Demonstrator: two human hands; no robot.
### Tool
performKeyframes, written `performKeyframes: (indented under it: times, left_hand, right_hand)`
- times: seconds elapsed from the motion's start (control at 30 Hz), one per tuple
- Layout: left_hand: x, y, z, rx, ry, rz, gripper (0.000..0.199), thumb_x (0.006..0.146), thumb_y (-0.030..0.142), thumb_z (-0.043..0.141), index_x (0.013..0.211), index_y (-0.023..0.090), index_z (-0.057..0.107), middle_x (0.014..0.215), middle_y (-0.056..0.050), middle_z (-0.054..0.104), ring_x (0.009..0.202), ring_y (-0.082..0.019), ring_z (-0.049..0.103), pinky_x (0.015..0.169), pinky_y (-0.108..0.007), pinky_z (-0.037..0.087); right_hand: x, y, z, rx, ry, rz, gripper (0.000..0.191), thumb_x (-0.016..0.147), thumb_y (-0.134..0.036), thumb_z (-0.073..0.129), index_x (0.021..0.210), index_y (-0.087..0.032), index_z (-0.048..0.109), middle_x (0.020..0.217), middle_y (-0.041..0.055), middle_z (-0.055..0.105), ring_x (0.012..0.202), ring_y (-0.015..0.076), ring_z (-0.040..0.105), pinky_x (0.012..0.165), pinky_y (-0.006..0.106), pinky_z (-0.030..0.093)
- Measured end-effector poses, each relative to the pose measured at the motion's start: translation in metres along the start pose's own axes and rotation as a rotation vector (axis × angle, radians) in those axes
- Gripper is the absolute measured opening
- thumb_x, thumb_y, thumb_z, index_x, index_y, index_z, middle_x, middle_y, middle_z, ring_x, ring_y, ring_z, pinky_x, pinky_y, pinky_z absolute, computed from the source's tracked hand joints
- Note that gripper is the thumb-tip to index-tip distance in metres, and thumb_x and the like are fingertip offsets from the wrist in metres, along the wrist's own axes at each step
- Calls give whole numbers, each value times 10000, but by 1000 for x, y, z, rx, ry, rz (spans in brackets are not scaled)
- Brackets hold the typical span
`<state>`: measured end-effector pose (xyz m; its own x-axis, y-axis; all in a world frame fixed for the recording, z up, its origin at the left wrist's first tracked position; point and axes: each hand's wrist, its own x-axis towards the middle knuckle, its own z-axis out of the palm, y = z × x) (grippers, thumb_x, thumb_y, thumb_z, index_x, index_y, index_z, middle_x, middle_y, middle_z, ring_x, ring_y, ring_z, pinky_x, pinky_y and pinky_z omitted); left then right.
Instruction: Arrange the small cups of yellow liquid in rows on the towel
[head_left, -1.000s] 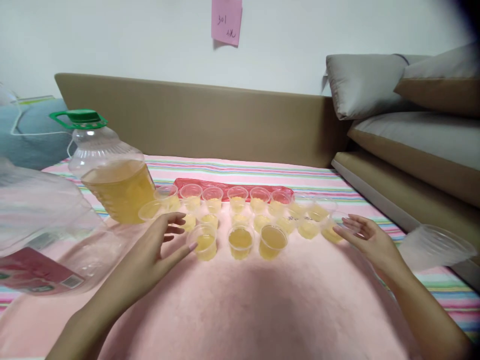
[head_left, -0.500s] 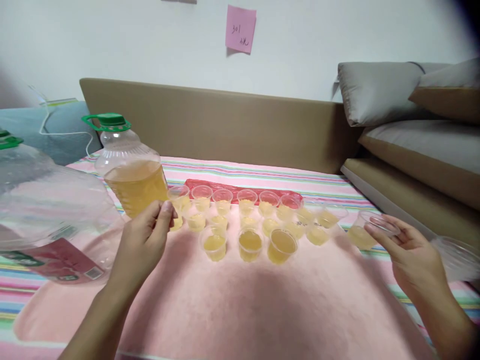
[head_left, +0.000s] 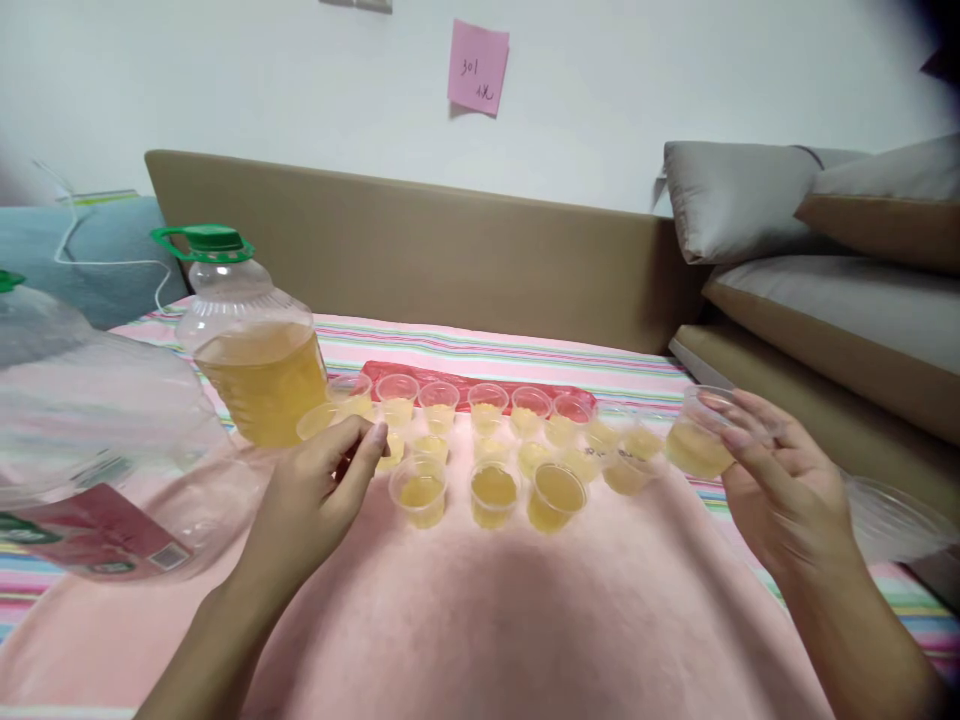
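Note:
Several clear cups of yellow liquid stand in rows on a pink cloth [head_left: 540, 620], among them a front cup [head_left: 556, 498]. My left hand [head_left: 330, 480] is at the left end of the rows, thumb and fingertips pressed together; whatever they hold, if anything, I cannot make out. At the right, my right hand [head_left: 780, 470] grips a clear plastic lid [head_left: 739, 415] between thumb and fingers. That lid is beside and partly over a cup [head_left: 697, 445] at the right end. A large bottle of yellow liquid [head_left: 262, 380] with a green cap stands behind my left hand.
Another big clear bottle [head_left: 97, 420] is at the left edge. Behind the cups lies a red plastic bag [head_left: 472, 385]. A stack of clear lids [head_left: 892, 520] is beyond my right wrist. Cushions [head_left: 832, 310] are piled at the right, and a brown board [head_left: 420, 250] stands behind.
My left hand has moved right, toward the cups. My right hand has risen slightly and turned, still with the lid. The view has shifted a little.

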<state>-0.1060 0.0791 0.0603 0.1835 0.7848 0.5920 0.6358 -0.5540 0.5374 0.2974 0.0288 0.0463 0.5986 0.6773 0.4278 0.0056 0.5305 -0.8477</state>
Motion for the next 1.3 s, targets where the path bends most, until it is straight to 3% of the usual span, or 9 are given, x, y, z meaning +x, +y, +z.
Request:
performKeyframes:
  times: [0.23,0.4,0.63,0.93,1.3]
  left_hand:
    - [0,0,1,11,-13,21,376,1073,363,484,761,202,619,642,42,576,589,-126,540,545,-275,367]
    - [-1,0,-1,5,-5,24,383,1070,340,486,730,199,593,640,37,578,590,-125,529,553,-284,355]
    - [-1,-1,-1,-7,-8,14,378,1068,313,483,722,197,581,634,41,565,578,-118,503,559,-281,351]
    - [-1,-1,1,-43,-15,-25,367,1056,302,486,717,199,583,628,49,527,561,-112,453,550,-294,323]
    - [-3,-3,2,-66,-12,-23,382,1061,304,492,694,208,534,622,49,488,560,-119,422,560,-304,314]
  right_hand:
    - [-5,0,29,13,-168,73,542,718,-384,988,1196,-260,765,1333,126,708,1272,341,654,1286,675,232]
    - [-1,12,47,-50,-340,102,548,782,-423,950,1269,-325,718,1378,78,688,1309,314,643,1270,576,353]
    - [4,33,75,-211,-557,96,653,801,-448,932,1367,-314,637,1384,84,675,1340,320,614,1226,576,433]
    - [7,46,93,-407,-657,13,670,801,-482,902,1367,-277,609,1461,110,629,1406,343,563,1268,599,363]
    - [7,51,95,-646,-762,-87,677,853,-527,827,1436,-283,586,1473,90,632,1402,346,572,1221,565,446]
